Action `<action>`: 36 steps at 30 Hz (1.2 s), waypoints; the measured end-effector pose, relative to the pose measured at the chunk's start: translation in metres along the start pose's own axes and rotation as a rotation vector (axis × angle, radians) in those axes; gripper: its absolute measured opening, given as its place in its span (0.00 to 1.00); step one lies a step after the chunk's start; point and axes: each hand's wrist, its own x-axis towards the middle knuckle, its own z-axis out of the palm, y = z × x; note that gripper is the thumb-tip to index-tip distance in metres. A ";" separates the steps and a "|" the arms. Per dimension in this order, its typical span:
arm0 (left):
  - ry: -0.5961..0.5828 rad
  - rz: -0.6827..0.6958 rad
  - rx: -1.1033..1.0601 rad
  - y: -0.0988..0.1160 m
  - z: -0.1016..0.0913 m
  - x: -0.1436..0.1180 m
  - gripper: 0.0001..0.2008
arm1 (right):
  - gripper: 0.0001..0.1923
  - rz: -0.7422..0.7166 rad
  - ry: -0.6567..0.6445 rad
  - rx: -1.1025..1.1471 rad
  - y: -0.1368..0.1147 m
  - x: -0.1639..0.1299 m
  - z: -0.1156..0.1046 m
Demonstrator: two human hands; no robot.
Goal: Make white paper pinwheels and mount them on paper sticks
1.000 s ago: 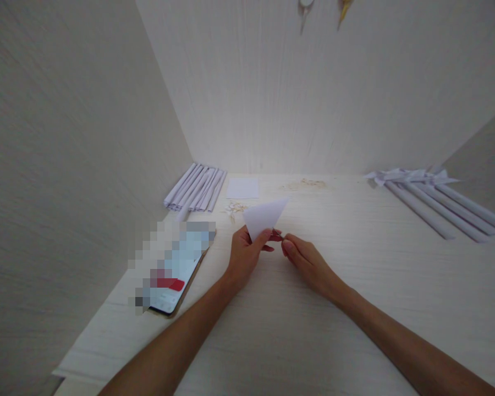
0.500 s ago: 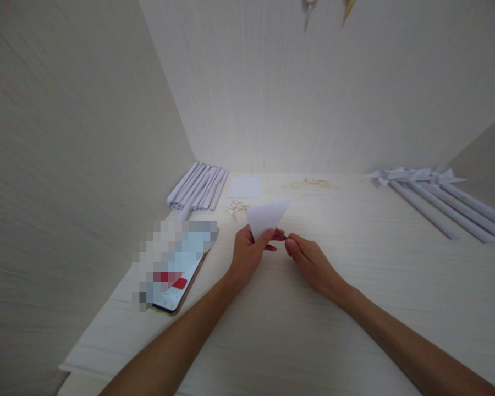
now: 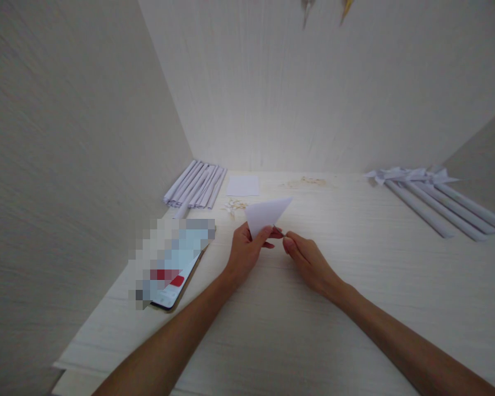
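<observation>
My left hand [image 3: 246,248] is closed on a piece of white paper [image 3: 266,213], pinching its lower part between thumb and fingers. The paper is folded to a point at the upper right. Opposite it, my right hand [image 3: 307,257] grips a thin dark pointed tool [image 3: 279,231]. The tool's tip meets the paper's lower right edge, beside my left thumb. Its handle is hidden inside my right fist, so its exact kind does not show.
A phone [image 3: 183,269], partly pixelated, lies left of my left arm. Rolled paper tubes [image 3: 196,184] are stacked at the back left. Beside them lie a flat white sheet [image 3: 242,186] and small scraps [image 3: 234,207]. More tubes with pointed paper ends [image 3: 431,201] lie at the right.
The whole view has shifted slightly. Both hands keep their grips, and the paper's tip has moved a little to the right relative to the hands.
</observation>
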 end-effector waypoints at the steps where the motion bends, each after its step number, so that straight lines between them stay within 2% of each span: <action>1: -0.002 -0.002 -0.002 0.000 0.000 0.000 0.10 | 0.18 0.003 0.001 -0.001 0.000 0.000 0.000; 4: 0.024 -0.008 -0.014 0.000 0.000 0.001 0.10 | 0.18 0.020 -0.003 0.002 0.000 0.000 0.000; 9: 0.179 0.037 -0.040 -0.003 -0.004 0.006 0.09 | 0.18 0.019 -0.029 -0.001 0.003 0.000 -0.001; 12: 0.230 0.034 -0.064 -0.005 -0.007 0.009 0.10 | 0.18 0.016 -0.026 0.027 0.005 0.001 -0.001; 23: 0.127 0.006 -0.074 -0.001 -0.006 0.005 0.11 | 0.17 0.006 -0.098 0.109 0.006 0.005 -0.005; 36: 0.148 -0.034 -0.084 0.000 -0.005 0.005 0.10 | 0.18 0.007 -0.109 0.087 0.007 0.005 -0.005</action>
